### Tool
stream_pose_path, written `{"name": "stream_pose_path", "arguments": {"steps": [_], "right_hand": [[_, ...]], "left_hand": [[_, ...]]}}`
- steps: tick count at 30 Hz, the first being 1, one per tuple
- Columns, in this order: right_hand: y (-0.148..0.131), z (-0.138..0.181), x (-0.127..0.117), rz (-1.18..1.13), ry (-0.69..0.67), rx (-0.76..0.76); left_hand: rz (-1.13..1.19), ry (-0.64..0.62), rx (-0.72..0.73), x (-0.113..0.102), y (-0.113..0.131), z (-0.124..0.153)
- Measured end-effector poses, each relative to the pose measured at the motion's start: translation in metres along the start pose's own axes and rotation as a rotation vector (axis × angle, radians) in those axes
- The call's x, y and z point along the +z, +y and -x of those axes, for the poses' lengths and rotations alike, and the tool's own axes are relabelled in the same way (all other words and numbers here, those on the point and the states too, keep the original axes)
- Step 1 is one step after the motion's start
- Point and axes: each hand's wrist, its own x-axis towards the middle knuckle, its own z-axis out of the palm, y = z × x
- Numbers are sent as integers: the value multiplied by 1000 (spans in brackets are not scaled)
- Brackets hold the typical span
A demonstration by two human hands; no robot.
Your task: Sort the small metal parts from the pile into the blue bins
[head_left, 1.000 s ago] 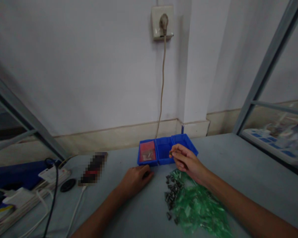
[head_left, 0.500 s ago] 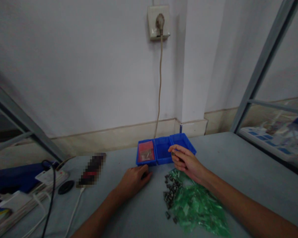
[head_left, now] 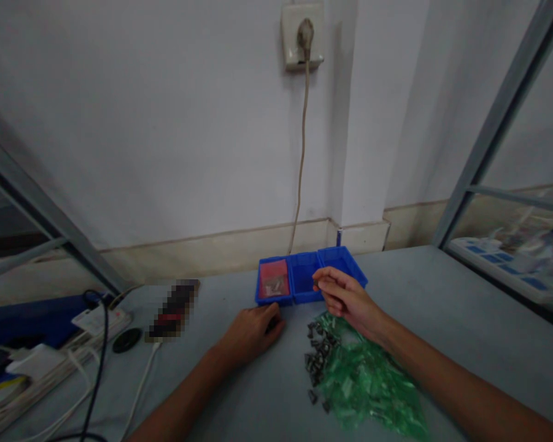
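Observation:
My left hand [head_left: 252,332] rests on the table just in front of the blue bins, its fingers loosely bent and the thumb apart; nothing shows in it. My right hand [head_left: 345,301] is raised over the front of the middle and right bins. Its thumb and fingertips pinch a small metal piece [head_left: 316,285], mostly hidden by the fingers. Below it on the table lies a loose pile of small dark metal pieces [head_left: 320,359]. A crumpled green plastic bag [head_left: 373,390] spreads beside the pile, under my right forearm.
Three joined blue bins [head_left: 305,276] stand near the wall; the left one holds a pink packet [head_left: 273,277] with a clear bag. At left lie a blurred-out phone [head_left: 172,312] on a white cable, a black disc [head_left: 127,340] and a power strip [head_left: 50,374] with cords.
The view has shifted slightly. My right fingertips have turned a little around the small piece, while my left hand stays in place on the table.

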Motion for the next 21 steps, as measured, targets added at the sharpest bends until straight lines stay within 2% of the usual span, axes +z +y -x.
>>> {"name": "stream_pose_path", "arguments": {"steps": [15,21], "right_hand": [[-5,-5,-6,-5,52,-15],[-1,-5,-8,-33,12,21]], "left_hand": [[10,11,-3,2,-1,0],[8,2,-10,2,-1,0]]}}
